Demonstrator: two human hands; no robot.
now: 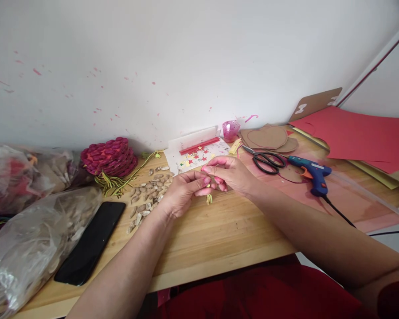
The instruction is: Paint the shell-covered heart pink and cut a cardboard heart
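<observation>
My left hand (185, 190) and my right hand (232, 175) meet over the middle of the wooden table, fingertips pinched close together. A short yellow-green cord (209, 199) hangs in a loop below the fingers, and both hands grip it. Its upper part is hidden by the fingers. Pink stain shows on the fingertips. Left of my left hand lie several loose peanut shells (152, 189). Just beyond the hands, a white paper (173, 156) bears small red and gold stars (199, 155).
Shell-filled plastic bags (49, 239), a black phone (91, 241), a stack of magenta pieces (109, 157) and more cords (111, 184) occupy the left. At right are black-handled scissors (267, 162), a blue glue gun (314, 175), cardboard shapes (266, 136), red sheets (362, 137) and a pink-stained cup (231, 130).
</observation>
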